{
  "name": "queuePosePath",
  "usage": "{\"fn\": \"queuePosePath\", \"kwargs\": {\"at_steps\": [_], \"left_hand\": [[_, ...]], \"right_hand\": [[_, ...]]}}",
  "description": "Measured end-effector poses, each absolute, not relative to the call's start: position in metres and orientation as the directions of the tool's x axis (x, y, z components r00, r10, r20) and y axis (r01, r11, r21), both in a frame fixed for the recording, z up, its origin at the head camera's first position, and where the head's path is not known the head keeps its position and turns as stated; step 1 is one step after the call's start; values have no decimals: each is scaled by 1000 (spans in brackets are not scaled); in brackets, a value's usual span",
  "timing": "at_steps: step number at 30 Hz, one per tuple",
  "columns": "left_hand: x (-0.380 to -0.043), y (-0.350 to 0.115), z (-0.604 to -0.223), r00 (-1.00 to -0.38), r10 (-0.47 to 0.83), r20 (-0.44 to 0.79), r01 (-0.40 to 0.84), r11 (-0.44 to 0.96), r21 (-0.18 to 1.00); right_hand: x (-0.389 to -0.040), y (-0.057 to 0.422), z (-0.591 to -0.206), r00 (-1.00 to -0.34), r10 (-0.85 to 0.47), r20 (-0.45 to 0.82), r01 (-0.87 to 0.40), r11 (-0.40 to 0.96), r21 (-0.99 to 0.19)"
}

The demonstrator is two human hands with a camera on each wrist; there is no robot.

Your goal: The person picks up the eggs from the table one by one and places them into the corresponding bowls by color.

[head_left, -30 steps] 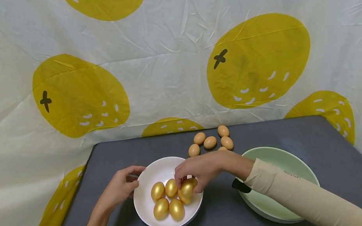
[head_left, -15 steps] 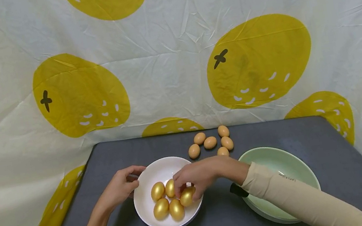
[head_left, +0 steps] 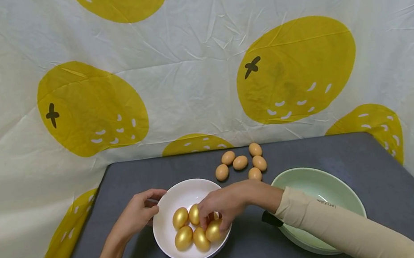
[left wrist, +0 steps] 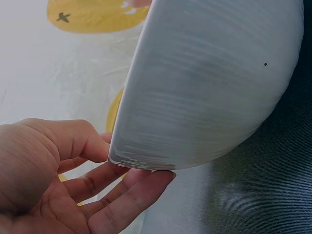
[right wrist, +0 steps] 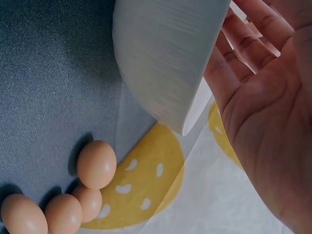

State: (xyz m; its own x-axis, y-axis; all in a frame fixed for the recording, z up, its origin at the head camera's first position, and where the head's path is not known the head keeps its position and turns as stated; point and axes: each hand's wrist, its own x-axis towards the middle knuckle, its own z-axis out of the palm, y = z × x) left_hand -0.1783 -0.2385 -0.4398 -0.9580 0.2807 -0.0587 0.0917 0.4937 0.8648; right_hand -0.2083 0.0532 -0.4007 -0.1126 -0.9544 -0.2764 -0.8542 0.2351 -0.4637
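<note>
A white bowl (head_left: 166, 230) stands on the dark table with several golden eggs (head_left: 183, 238) inside. At its left side my left hand (head_left: 139, 212) grips the rim; in the left wrist view the thumb sits at the rim and the fingers (left wrist: 131, 202) lie against the outer wall. My right hand (head_left: 224, 203) reaches down into the bowl from the right, its thumb and fingers curved about a golden egg (head_left: 214, 230). Part of another golden egg shows beneath that hand. In the right wrist view the bowl wall (right wrist: 165, 53) hides the fingertips and the eggs.
Several brown eggs (head_left: 240, 163) lie loose on the table (head_left: 149, 174) behind the bowls. A larger green bowl (head_left: 299, 173) stands at the right, partly under the right forearm (head_left: 327, 218). A curtain with yellow fruit prints (head_left: 295, 70) hangs behind the table.
My right hand has lowered a golden egg into the white bowl, and the egg at its fingertips has shifted toward the front. The left hand stays at the rim.
</note>
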Motion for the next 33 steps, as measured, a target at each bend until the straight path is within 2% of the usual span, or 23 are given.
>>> {"fn": "queuePosePath", "kwargs": {"at_steps": [6,9,15,24,33], "left_hand": [[-179,-238,-439,-959,277,-64,87,500,862],[-179,-238,-438,-959,276,-65,86,502,861],[-179,-238,-437,-958,281,-65,89,502,860],[-181,-238,-433,-958,286,-32,143,569,810],[-199,-230,-411,-947,319,27,238,648,724]], "right_hand": [[-206,54,-399,-74,-959,-272,-882,190,-432],[-205,56,-397,-84,-960,-268,-878,198,-436],[-205,68,-388,-151,-954,-257,-846,260,-465],[-207,102,-375,-232,-966,-110,-857,257,-446],[-208,146,-362,-384,-923,-26,-782,339,-524]]}}
